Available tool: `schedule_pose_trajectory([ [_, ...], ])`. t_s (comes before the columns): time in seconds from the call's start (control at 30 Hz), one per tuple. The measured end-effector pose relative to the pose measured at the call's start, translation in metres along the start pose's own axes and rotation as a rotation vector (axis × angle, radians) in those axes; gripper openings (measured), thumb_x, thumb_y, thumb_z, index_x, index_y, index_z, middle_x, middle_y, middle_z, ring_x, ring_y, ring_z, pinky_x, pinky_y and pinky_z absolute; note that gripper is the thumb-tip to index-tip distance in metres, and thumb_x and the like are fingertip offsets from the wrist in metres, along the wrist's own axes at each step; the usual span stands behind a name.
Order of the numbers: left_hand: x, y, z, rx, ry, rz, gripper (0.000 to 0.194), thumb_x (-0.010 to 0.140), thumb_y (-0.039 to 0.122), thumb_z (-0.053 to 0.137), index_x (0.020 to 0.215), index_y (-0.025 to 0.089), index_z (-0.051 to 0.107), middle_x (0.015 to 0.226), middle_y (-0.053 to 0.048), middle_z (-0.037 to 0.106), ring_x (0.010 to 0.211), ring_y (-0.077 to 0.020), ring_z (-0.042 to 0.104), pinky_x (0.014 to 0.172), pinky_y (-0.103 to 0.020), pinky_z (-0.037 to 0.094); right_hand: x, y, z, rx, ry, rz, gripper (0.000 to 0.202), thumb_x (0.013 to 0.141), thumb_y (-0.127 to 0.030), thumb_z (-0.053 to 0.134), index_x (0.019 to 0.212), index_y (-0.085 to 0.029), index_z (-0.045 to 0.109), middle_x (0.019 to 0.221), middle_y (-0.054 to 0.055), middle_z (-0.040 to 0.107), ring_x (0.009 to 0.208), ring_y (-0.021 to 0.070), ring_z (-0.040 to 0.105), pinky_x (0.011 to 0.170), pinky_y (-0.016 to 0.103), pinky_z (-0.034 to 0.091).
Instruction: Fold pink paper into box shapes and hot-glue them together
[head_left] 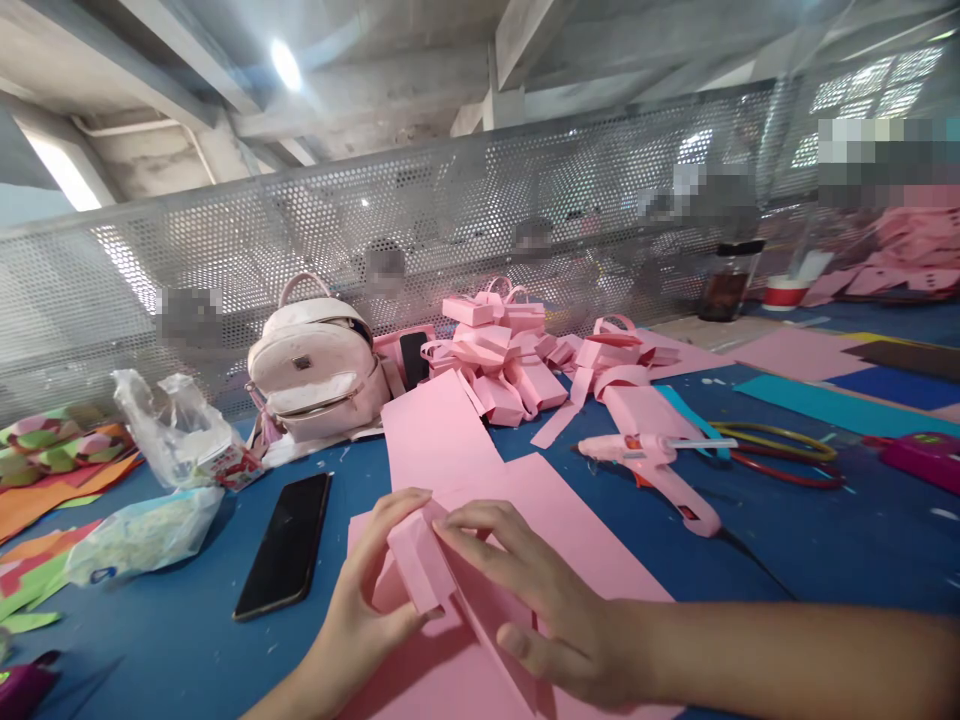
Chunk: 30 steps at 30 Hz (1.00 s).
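A small folded pink paper box is held over pink sheets in front of me. My left hand is closed around its left side, fingers at the top and thumb at the lower end. My right hand has its fingertips on the box's upper right edge, curled over a long folded pink paper panel that runs down from it. The right thumb is on the panel's near side. Beneath both hands lie large pink paper sheets.
Left are a black phone, plastic bags and a pale backpack. Finished pink paper pieces are heaped behind. A pink glue gun, its cord trailing, and scissors lie right on the blue table.
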<state>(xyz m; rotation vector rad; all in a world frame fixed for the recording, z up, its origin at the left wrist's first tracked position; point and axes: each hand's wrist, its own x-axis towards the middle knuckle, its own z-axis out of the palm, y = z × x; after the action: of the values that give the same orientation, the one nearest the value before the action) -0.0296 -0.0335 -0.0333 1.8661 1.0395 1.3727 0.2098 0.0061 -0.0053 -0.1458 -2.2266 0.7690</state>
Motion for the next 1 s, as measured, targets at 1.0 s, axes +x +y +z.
schedule_pose_trajectory([
  [1.0,-0.0002,0.0001,-0.0002,0.008,-0.017,-0.010,0.068,0.081,0.059,0.079,0.142,0.038,0.057,0.147,-0.007,0.057,0.145,-0.0375,0.040,0.118,-0.053,0.035,0.0006,-0.0009,0.0004,-0.021,-0.010,-0.022,0.058,0.107,-0.048,0.036,0.162,-0.031,0.026,0.147,0.012,0.043,0.138,0.0258,0.038,0.117,0.047,0.034],
])
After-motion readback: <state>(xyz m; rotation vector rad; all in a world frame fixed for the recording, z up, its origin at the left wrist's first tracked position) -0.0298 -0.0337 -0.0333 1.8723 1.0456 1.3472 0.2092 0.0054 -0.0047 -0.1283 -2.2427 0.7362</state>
